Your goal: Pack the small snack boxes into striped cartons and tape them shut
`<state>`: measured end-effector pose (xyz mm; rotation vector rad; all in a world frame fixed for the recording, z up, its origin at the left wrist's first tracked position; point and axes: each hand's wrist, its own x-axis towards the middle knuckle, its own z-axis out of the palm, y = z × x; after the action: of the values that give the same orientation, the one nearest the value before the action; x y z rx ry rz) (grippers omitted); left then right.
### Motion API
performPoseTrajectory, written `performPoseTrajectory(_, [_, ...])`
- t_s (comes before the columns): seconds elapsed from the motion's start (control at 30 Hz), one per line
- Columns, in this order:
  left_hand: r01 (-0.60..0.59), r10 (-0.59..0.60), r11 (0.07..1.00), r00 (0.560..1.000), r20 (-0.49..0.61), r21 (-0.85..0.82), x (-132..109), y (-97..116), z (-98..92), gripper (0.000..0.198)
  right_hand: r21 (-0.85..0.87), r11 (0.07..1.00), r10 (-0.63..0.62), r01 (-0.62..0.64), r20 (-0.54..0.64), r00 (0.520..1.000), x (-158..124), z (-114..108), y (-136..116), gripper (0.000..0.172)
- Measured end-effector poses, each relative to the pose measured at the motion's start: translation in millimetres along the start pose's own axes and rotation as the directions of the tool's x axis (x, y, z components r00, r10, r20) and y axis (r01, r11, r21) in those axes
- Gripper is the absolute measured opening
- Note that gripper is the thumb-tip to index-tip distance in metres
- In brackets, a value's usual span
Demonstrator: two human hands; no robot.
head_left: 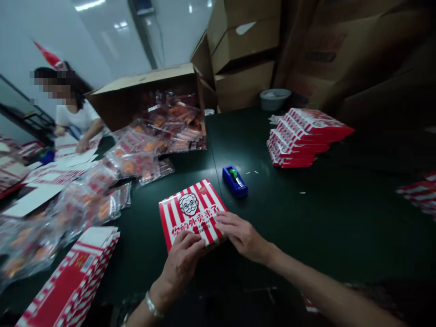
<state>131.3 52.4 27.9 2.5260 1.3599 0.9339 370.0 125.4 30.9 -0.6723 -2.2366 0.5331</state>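
Note:
A red-and-white striped box (188, 204) with a printed face lies on the dark green table, its lid down. My left hand (184, 256) rests on its near edge with curled fingers; whether anything is pinched in them is hidden. At the box's right near corner lies my right hand (240, 234), fingers stretched out over the lid. Just beyond the box stands a blue tape dispenser (235, 181) with a green core, touched by neither hand.
Stacked striped boxes (299, 138) stand at the back right. Folded striped cartons (71, 277) lie at the lower left, beside plastic packets (112, 195) spilling from a cardboard box (146, 79). A person (76, 118) handles flat sheets at the far left. A grey bowl (274, 100) sits behind.

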Motion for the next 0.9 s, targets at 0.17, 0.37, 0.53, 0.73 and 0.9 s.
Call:
performPoseTrajectory(0.17, [0.038, -0.039, 0.995, 0.999, -0.004, -0.087, -11, -8, 10.7, 0.022, 0.223, 0.698, 0.685, -0.680, -0.484, 0.544, 0, -10, 70, 0.048])
performPoseTrajectory(0.37, [0.005, -0.002, 0.993, 0.999, 0.032, -0.116, -11, -14, 9.5, 0.026, 0.387, 0.376, 0.905, -0.842, -0.351, 0.242, 30, 4, 135, 0.058])
performPoseTrajectory(0.53, [0.025, -0.020, 0.993, 0.999, 0.042, -0.118, -9, -13, 6.7, 0.025, 0.482, 0.067, 0.997, -0.874, -0.074, 0.035, 47, -16, 138, 0.032])
performPoseTrajectory(0.73, [0.115, -0.109, 0.978, 0.993, 0.044, -0.173, -12, -6, 8.9, 0.027, 0.615, 0.000, 1.000, -0.789, -0.020, -0.016, 64, -23, 134, 0.028])
performPoseTrajectory(0.9, [0.133, -0.129, 0.978, 0.991, 0.036, -0.161, -10, -6, 12.4, 0.027, 0.738, 0.174, 0.982, -0.653, -0.175, 0.064, 55, -6, 108, 0.026])
